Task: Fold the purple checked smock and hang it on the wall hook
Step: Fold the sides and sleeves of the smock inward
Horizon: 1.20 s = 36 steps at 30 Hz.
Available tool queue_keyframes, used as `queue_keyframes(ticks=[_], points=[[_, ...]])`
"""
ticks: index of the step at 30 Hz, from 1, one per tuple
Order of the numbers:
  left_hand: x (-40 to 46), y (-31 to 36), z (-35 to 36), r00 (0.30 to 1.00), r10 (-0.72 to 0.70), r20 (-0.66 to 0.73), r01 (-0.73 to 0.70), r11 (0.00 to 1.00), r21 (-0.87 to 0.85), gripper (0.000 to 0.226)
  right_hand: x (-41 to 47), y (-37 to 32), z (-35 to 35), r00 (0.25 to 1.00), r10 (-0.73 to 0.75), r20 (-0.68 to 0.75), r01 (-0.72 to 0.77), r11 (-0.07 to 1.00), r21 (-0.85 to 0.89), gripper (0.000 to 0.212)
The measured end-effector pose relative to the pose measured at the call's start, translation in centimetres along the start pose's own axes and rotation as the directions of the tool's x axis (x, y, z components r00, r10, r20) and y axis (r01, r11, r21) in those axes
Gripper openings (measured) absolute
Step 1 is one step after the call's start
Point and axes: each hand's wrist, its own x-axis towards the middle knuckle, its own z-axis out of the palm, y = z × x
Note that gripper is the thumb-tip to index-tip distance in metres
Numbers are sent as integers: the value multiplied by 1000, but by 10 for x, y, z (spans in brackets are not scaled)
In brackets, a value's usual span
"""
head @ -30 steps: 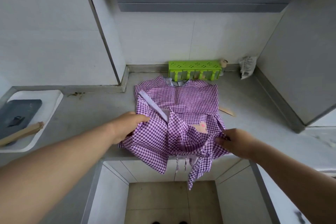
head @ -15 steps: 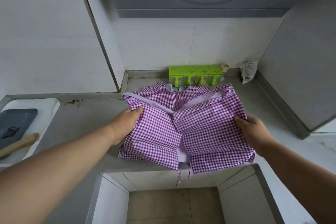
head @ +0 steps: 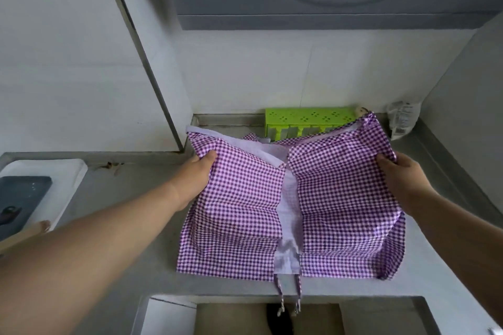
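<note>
Purple checked smock [head: 245, 215] — half-folded, lifted

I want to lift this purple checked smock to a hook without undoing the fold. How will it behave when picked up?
Probably floppy: the smock creases and sags between the left hand and the right hand. It looks thin and light. The ties already hang over the counter edge, so they will likely dangle.

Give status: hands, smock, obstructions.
Left hand grips smock left edge; right hand grips right edge. Smock half-folded on counter, not hung. Green rack just behind.
</note>
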Motion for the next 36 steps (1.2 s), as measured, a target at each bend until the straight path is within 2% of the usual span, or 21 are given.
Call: queue_keyframes(ticks=[6,11,14,16,18,19,21,23,25,27,29,31,32,34,36], points=[[61,5,4,996,-71,-54,69,997,-32,70,87,9,27,994,105,-33,-107,991,-85,41],[111,1,15,976,-144,-164,143,990,-18,65,150,23,57,994,106,14,-99,966,-239,41],[136,-16,17,958,-151,-242,160,987,18,62,179,45,68,982,177,63,-144,923,-357,59],[151,-28,17,950,-174,-260,182,983,9,63,191,53,76,975,218,50,-185,909,-375,50],[164,-43,12,949,-207,-238,215,977,8,75,196,57,81,977,214,21,-192,909,-371,29],[170,-54,9,944,-230,-237,239,971,10,85,201,63,83,980,199,-7,-188,911,-367,27],[175,-73,5,927,-271,-258,294,955,52,107,196,67,86,987,143,-71,-160,908,-389,34],[166,-84,8,932,-191,-307,275,927,256,108,179,70,92,992,-18,-127,-58,818,-572,54],[149,-93,12,956,7,-293,168,807,566,96,152,72,103,970,-240,40,206,719,-664,54],[132,-98,18,976,162,-143,11,622,783,78,132,75,119,885,-357,300,462,586,-666,49],[118,-108,23,966,248,71,-179,448,876,58,119,81,136,828,-245,504,554,495,-669,57],[104,-120,24,933,295,205,-303,342,889,47,108,88,149,793,-45,608,551,481,-682,73],[99,-124,25,917,324,232,-336,314,888,44,104,91,152,784,9,620,541,478,-692,79],[87,-130,25,910,321,261,-356,287,889,46,103,98,154,777,13,629,554,460,-694,84],[75,-137,26,946,200,256,-307,292,906,59,100,100,151,769,3,639,580,416,-700,86]])
